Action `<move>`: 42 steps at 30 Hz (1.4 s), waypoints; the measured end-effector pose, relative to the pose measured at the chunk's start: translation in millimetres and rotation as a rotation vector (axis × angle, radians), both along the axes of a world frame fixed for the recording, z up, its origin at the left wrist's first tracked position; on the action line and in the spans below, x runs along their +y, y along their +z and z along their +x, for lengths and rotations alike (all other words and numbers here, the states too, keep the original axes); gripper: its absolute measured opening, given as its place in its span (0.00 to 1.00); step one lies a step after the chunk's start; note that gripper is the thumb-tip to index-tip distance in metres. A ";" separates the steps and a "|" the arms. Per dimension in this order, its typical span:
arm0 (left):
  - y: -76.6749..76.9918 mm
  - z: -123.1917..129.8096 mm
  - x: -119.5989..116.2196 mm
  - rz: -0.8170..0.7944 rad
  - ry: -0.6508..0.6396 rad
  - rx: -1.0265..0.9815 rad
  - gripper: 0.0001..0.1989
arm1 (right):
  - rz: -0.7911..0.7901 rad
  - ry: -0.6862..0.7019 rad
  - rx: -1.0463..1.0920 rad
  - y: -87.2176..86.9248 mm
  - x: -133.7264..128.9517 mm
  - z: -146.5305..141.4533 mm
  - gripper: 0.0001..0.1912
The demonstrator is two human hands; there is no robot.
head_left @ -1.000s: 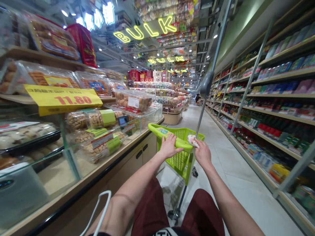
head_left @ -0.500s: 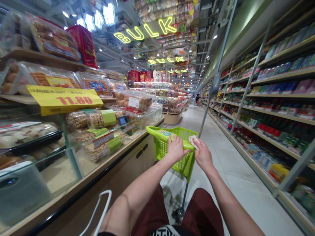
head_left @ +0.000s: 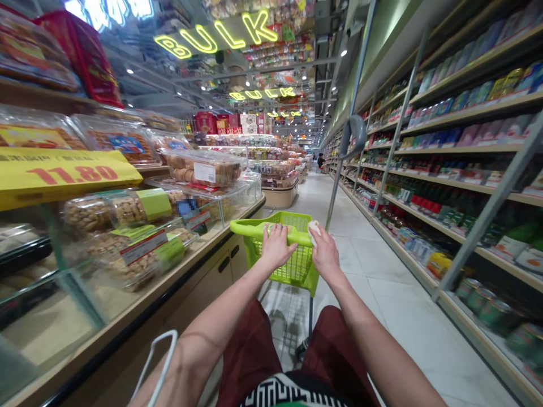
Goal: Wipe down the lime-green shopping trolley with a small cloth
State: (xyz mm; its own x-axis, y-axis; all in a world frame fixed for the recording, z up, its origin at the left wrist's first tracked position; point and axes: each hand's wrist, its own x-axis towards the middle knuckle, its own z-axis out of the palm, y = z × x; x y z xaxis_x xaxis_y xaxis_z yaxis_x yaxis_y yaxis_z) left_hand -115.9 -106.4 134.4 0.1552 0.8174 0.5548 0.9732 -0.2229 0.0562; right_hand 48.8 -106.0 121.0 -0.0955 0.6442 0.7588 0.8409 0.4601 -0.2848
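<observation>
A bright green shopping cart [head_left: 297, 271] stands in front of me, its basket a lattice of plastic. Over the middle of the cart's handle [head_left: 246, 228] lies my left hand [head_left: 276, 247], fingers bent across the bar and partly covering a label. My right hand [head_left: 326, 255] is closed on a crumpled white wipe [head_left: 314, 229] and presses it against the right end of the handle. Whether the wipe is cloth or paper I cannot tell.
Packaged baked goods [head_left: 131, 249] fill a glass-edged counter along my left, below a yellow price sign [head_left: 68, 172]. Tall stocked shelves [head_left: 458, 226] line the right side. A grey pole [head_left: 337, 189] rises past the cart. Far down the aisle is a person [head_left: 320, 161].
The counter and its sign have slid left and nearer in view as I move along the aisle with the cart. Both hands stay on the handle, the right one still with the wipe.
</observation>
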 end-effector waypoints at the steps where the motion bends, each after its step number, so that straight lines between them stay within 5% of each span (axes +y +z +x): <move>1: 0.5 -1.4 -1.3 -0.005 -0.011 0.003 0.29 | 0.016 -0.004 0.007 -0.2 2.2 4.5 0.30; 6: -2.0 -6.1 -3.4 -0.009 0.056 -0.030 0.29 | -0.004 -0.119 0.083 0.8 8.8 25.1 0.29; 14: -1.7 -7.6 -1.7 -0.031 0.013 -0.012 0.28 | 0.041 0.065 -0.081 -6.6 -3.3 -21.9 0.29; 21: -4.0 -27.9 -2.3 -0.044 0.072 -0.051 0.29 | 0.037 -0.109 0.042 -3.9 13.6 14.4 0.28; 29: -3.5 -17.5 1.2 -0.038 0.070 -0.068 0.29 | 0.090 0.131 -0.070 -8.1 3.5 -42.3 0.31; 38: -1.6 -41.1 4.1 -0.035 0.140 -0.089 0.27 | 0.049 -0.148 0.005 -6.5 24.4 24.7 0.27; 42: -2.3 -23.8 3.4 -0.013 0.154 -0.084 0.26 | 0.062 -0.114 0.008 -7.3 21.9 12.2 0.28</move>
